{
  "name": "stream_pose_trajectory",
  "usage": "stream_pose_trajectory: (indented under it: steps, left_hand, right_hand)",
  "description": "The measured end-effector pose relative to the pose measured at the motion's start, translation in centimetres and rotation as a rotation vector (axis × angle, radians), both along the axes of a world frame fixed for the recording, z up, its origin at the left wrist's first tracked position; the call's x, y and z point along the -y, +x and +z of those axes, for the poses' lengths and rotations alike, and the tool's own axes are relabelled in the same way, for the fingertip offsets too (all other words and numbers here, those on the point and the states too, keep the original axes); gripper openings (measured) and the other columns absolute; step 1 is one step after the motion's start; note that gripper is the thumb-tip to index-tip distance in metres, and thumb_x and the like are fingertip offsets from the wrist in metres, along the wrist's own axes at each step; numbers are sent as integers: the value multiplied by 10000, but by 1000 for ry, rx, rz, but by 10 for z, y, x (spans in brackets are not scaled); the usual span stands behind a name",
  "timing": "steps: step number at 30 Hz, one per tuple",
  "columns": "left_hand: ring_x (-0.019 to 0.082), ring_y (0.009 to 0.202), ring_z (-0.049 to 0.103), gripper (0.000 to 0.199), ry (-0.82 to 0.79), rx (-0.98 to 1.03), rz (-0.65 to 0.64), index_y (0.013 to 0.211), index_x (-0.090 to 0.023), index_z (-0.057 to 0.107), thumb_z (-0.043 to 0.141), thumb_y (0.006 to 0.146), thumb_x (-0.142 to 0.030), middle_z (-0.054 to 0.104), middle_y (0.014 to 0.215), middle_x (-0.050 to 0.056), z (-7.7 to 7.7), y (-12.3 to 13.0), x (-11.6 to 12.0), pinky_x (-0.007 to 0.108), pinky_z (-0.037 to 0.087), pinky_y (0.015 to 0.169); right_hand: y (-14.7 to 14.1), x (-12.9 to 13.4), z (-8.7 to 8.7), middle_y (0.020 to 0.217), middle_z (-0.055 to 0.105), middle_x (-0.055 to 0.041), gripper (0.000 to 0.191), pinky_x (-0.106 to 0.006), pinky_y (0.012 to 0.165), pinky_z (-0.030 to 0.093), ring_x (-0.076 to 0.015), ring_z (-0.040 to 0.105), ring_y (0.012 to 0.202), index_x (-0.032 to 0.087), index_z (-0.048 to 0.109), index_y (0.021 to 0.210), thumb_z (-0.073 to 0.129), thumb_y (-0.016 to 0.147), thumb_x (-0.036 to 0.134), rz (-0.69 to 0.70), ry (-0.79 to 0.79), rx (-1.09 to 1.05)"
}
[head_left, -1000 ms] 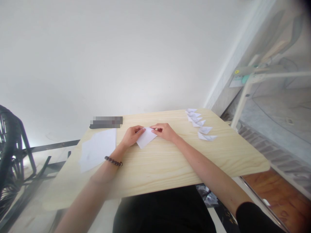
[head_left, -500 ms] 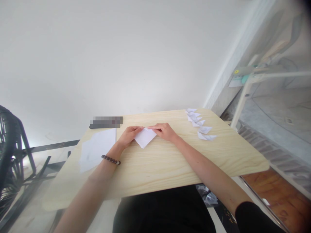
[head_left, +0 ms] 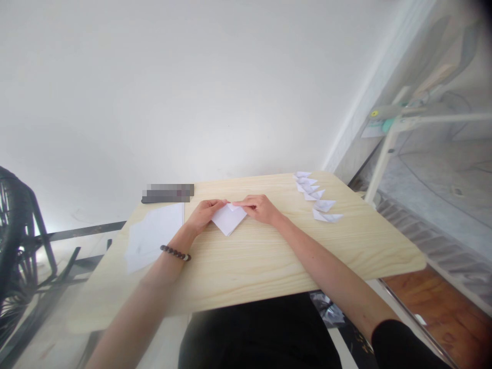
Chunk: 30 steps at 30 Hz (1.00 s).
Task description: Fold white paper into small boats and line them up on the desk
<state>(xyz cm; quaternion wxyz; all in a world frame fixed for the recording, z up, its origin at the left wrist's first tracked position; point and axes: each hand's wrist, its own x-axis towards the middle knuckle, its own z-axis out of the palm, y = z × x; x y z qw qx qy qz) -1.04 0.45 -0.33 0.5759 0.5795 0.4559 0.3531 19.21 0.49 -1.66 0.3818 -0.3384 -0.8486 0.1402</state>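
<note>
A small folded white paper (head_left: 229, 221) lies on the light wooden table (head_left: 246, 271), one corner pointing toward me, with a small flap folded down at its top edge. My left hand (head_left: 203, 214) pinches its upper left side. With fingers pressed together, my right hand (head_left: 260, 207) grips the upper right side. The fingertips of both hands almost meet at the paper's top. Several folded white paper shapes (head_left: 314, 192) stand in a row at the right back of the table.
White paper sheets (head_left: 156, 236) lie left of my left hand. Behind them is a dark, pixelated object (head_left: 167, 194). A white wall (head_left: 230, 92) rises behind the table. A black chair (head_left: 19, 230) stands at the left, a white metal frame (head_left: 384, 159) at the right.
The small flap at the paper's top edge shows more clearly and reaches further down. The paper's lower corner has shifted very slightly right. Both hands keep nearly the same places.
</note>
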Motion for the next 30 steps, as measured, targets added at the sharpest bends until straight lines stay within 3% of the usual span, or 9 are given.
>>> stream_pose_trajectory:
  steps: [8,13,19,30]
  left_hand:
    - [127,577,532,484,14,-25,14,910,-98,616,624,610,-479,636,770,85,1,0,1,219,381,492]
    - [130,576,539,472,44,-50,5,902,-109,627,625,608,-479,644,744,68,-2,-1,0,226,387,504]
    - [137,581,536,446,94,-127,25,872,-112,636,618,613,-474,647,750,69,-2,3,2,226,396,502]
    - [126,535,519,389,144,-184,38,822,-133,659,609,623,-462,643,673,38,-4,5,4,217,375,473]
  right_hand:
    - [0,2,2,795,619,-23,300,-190,577,343,-72,481,599,230,631,999,455,772,143,19,-29,16]
    - [0,5,4,784,618,-21,294,-184,557,344,-70,472,583,178,608,1014,407,823,277,21,-178,-46]
    - [-2,3,0,658,590,-11,312,-187,539,329,-75,463,569,130,622,779,430,800,375,-64,-256,-12]
    - [-4,5,3,659,599,-10,270,-182,549,338,-72,476,573,137,624,751,459,789,348,5,-246,26]
